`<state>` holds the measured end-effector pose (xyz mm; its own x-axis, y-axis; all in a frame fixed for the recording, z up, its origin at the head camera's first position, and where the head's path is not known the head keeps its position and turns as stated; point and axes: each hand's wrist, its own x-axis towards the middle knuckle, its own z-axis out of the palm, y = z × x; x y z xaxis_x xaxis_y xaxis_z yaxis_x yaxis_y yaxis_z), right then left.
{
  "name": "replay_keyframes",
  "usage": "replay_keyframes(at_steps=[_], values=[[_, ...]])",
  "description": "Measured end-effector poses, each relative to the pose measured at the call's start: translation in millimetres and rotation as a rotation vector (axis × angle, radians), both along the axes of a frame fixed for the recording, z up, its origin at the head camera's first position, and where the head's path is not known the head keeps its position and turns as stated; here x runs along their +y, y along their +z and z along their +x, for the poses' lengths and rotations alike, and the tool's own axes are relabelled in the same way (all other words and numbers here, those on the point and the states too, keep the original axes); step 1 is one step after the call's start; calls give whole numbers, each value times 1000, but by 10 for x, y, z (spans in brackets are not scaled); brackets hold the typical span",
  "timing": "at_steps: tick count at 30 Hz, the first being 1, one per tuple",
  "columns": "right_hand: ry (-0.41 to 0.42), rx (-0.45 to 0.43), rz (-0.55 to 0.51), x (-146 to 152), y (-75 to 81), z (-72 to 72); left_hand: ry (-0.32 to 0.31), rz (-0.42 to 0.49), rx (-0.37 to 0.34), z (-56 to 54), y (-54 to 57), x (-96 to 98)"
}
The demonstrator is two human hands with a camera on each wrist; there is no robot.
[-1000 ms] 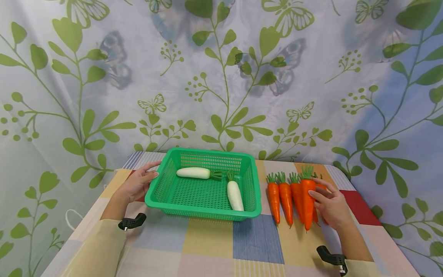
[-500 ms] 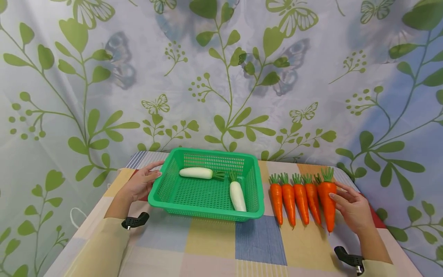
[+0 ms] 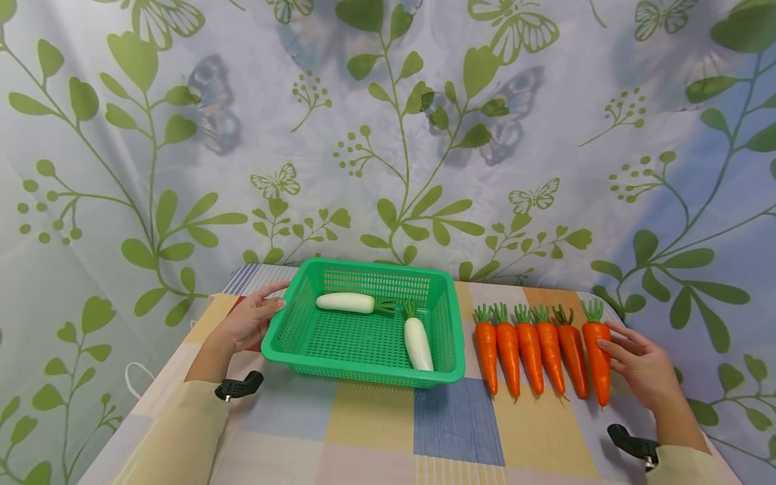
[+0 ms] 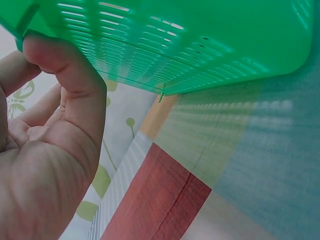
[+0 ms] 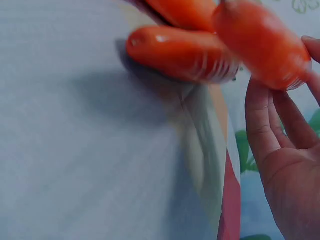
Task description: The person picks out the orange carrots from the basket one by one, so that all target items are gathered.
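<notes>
My right hand (image 3: 642, 364) holds a carrot (image 3: 597, 357) by its upper part, at the right end of a row of carrots. The right wrist view shows this carrot (image 5: 262, 42) between thumb and fingers, raised above the cloth beside a lying carrot (image 5: 180, 52). The other carrots (image 3: 529, 353) lie side by side, green tops away from me. My left hand (image 3: 245, 323) touches the left rim of a green plastic basket (image 3: 358, 374) with relaxed fingers; its thumb meets the rim's underside in the left wrist view. Inside the basket lie two white radishes (image 3: 345, 302), one crosswise, one lengthwise.
A patchwork tablecloth (image 3: 364, 431) covers the table. A curtain (image 3: 388, 135) printed with leaves and butterflies hangs close behind it. A white cord (image 3: 130, 380) loops at the table's left edge.
My right hand has carried the carrot rightward, from above the other carrots to the row's right end. The row came into fuller view. My left hand has stayed at the basket.
</notes>
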<state>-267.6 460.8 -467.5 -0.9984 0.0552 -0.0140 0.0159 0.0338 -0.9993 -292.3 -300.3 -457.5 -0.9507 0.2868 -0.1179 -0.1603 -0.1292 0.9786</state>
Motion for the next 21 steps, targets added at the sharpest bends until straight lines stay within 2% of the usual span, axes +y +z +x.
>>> replay_keyframes(at_steps=[2, 4, 9, 12, 21], values=[[5, -2, 5, 51, -2, -24, 2, -4, 2, -4, -1, 2], [1, -23, 83, 106, -4, -60, 1, -2, 2, -8, 1, 2], [-3, -105, 399, 199, -5, -145, -4, 18, 11, -11, 4, 3], [12, -141, 503, 218, -2, -183, -8, 28, 17, -10, 7, 6], [94, -221, 623, 278, -8, -301, 2, 3, 10, 8, 27, 11]])
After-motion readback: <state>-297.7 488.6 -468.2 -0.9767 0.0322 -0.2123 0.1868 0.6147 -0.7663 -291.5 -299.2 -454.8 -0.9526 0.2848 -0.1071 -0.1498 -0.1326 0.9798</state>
